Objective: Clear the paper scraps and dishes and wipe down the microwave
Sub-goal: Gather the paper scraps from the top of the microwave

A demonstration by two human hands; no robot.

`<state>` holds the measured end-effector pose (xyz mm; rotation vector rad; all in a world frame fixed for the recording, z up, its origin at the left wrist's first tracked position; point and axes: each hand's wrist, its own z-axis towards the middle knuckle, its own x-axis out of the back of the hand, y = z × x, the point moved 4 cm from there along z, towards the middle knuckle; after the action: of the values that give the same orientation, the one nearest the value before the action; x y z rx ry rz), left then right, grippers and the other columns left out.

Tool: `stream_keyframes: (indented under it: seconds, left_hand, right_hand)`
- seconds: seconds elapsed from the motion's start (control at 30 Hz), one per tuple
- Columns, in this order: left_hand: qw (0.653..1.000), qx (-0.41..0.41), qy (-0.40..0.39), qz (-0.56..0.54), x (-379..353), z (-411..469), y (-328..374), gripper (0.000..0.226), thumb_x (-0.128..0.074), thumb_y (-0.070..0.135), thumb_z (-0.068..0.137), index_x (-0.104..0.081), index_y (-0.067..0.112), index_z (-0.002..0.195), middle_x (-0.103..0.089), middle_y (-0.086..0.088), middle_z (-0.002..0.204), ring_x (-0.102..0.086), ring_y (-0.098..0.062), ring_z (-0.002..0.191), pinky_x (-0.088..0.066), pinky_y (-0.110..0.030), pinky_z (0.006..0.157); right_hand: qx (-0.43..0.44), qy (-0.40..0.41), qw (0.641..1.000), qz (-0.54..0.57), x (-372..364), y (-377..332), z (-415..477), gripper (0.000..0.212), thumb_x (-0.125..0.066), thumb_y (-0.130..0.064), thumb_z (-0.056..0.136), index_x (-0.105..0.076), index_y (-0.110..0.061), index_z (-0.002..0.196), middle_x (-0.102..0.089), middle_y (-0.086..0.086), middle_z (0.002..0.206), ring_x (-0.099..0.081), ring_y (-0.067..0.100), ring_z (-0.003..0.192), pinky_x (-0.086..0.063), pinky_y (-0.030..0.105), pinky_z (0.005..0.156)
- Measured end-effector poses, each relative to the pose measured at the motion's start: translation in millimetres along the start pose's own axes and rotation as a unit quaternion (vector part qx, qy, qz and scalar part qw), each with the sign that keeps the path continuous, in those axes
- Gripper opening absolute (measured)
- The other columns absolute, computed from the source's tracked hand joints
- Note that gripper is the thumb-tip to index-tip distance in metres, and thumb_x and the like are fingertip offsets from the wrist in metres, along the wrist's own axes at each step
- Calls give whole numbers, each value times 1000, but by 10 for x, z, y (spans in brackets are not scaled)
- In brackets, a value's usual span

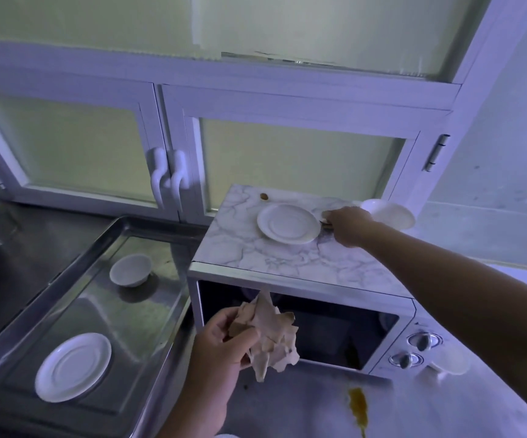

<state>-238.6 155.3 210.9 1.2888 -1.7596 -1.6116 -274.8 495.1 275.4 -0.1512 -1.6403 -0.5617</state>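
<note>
What the left hand [221,349] holds: a crumpled wad of beige paper scraps [268,338], gripped between the thumb and curled fingers, with ragged ends hanging below the fist.
Left hand's place: low in the middle of the view, in front of the dark microwave door, above the near edge of the counter.
Right hand [347,226]: stretched out over the microwave top with its back up. The fingertips are down at a small dark thing [324,222] just beside the plate's right rim; whether they pinch it or only touch it cannot be told.
Plate [289,223]: white, lying flat on the marbled top, just left of the right hand.
Far bowl [388,213]: white, at the far right corner of the same top, partly behind the right hand.
Brown speck [263,196]: small, near the back edge of the top, apart from the plate.
Microwave [287,267]: white body, marble-patterned top, door closed, two knobs [423,341] on the right of its front.
Counter [303,406]: steel, with an orange-brown spill [358,406] in front of the microwave and a blurred white vessel [450,358] just right of the knobs.
Metal tray [50,279]: left of the microwave, with a small white bowl [131,269] at its far end and a saucer [73,366] at its near end, well apart.
Cabinet doors [66,143]: behind everything, frosted panes in white frames, with two white handles [167,175] side by side.
</note>
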Motion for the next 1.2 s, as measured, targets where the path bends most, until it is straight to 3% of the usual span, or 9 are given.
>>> stream_keyframes:
  seconds: [0.13, 0.27, 0.37, 0.47, 0.6, 0.7, 0.9, 1.0, 1.2]
  left_hand:
    - [1000, 18, -2, -1, -63, -95, -99, 26, -67, 8, 60, -75, 20, 82, -69, -12, 75, -67, -21, 64, -57, -40, 63]
    - [999, 31, 6, -5, -77, -194, -172, 27, -70, 8, 59, -75, 20, 83, -67, -12, 75, -64, -24, 66, -56, -42, 65]
    - [999, 33, 22, 0, -87, -300, -230, 32, -73, 13, 56, -76, 22, 86, -63, -11, 73, -56, -25, 68, -47, -40, 65]
    - [999, 37, 30, 14, -55, -407, -294, 29, -73, 10, 62, -77, 25, 87, -67, -8, 72, -59, -18, 65, -47, -36, 63]
    - [998, 50, 21, 23, -84, -528, -395, 25, -74, 6, 68, -76, 21, 87, -71, -14, 80, -64, -22, 69, -51, -34, 60]
    - [998, 51, 22, 30, -137, -600, -449, 26, -68, -7, 81, -76, 17, 88, -71, -22, 87, -66, -29, 75, -54, -35, 61]
    - [998, 51, 18, 19, -139, -710, -445, 25, -67, -7, 80, -76, 16, 87, -69, -26, 92, -64, -36, 80, -55, -46, 70]
    - [998, 52, 19, 5, -119, -786, -439, 23, -70, 1, 74, -75, 15, 90, -68, -27, 97, -66, -37, 82, -57, -44, 69]
    - [998, 52, 44, -7, -34, -863, -456, 29, -60, -9, 85, -75, 16, 89, -71, -20, 91, -68, -28, 78, -58, -39, 69]
  right_hand:
    - [22, 9, 998, 57, -22, -87, -256, 42, -40, -5, 92, -60, -22, 125, -65, 1, 125, -63, 25, 102, -52, 34, 84]
    - [31, 46, 987, 149, -55, -151, -736, 50, -38, -7, 96, -56, -33, 135, -55, -8, 143, -61, 24, 110, -41, 29, 78]
    - [45, 77, 972, 216, -163, -228, -1221, 50, -43, -11, 96, -54, -37, 137, -57, -5, 139, -61, 29, 107, -44, 32, 80]
    - [62, 96, 959, 260, -221, -299, -1619, 49, -48, -11, 93, -58, -39, 132, -67, 1, 124, -61, 31, 104, -44, 33, 78]
    - [76, 105, 945, 299, -180, -267, -1782, 43, -52, -5, 94, -67, -32, 124, -72, 1, 112, -61, 25, 100, -41, 30, 73]
    - [73, 181, 912, 361, -50, -189, -1789, 37, -58, 2, 90, -75, -23, 111, -74, -4, 114, -65, 20, 102, -49, 30, 79]
    - [-10, 320, 889, 327, -54, -147, -1594, 15, -74, -2, 83, -81, -10, 95, -73, 8, 96, -62, 37, 91, -47, 44, 78]
    - [-2, 316, 891, 327, -149, -272, -1541, 13, -74, -10, 82, -80, -9, 93, -74, 9, 96, -62, 37, 92, -45, 45, 81]
    - [10, 276, 908, 316, -337, -430, -1651, 20, -67, -29, 93, -77, -24, 110, -75, 3, 102, -64, 33, 91, -46, 44, 85]
